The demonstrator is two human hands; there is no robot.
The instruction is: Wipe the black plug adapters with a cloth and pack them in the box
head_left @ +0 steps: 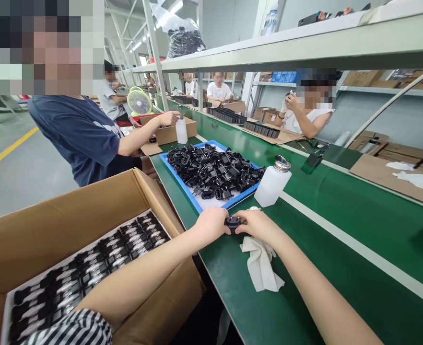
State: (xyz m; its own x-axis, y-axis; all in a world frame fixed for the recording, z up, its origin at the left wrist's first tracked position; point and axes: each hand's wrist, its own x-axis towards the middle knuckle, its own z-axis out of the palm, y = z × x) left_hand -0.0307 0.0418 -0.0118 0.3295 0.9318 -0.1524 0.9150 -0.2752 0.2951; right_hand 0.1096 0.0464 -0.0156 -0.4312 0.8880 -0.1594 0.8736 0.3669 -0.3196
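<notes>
Between both my hands is a small black power adapter (pixel 233 223), held just above the green bench top. The fingers of my left hand (pixel 213 224) close on its left side. My right hand (pixel 256 225) pinches its right side. A crumpled white cloth (pixel 262 266) lies below my right wrist. Just beyond my hands, a blue-rimmed tray (pixel 186 186) is heaped with black plastic parts (pixel 215 167). To the right of the tray stands a white plastic bottle (pixel 272 184) with a metal top.
A large open cardboard box (pixel 99 199) at the left holds rows of black pieces. Beside the tray, a co-worker's hand (pixel 171 118) reaches to another white bottle (pixel 181 130). A shelf (pixel 287 45) runs above the bench. More people sit across and farther along.
</notes>
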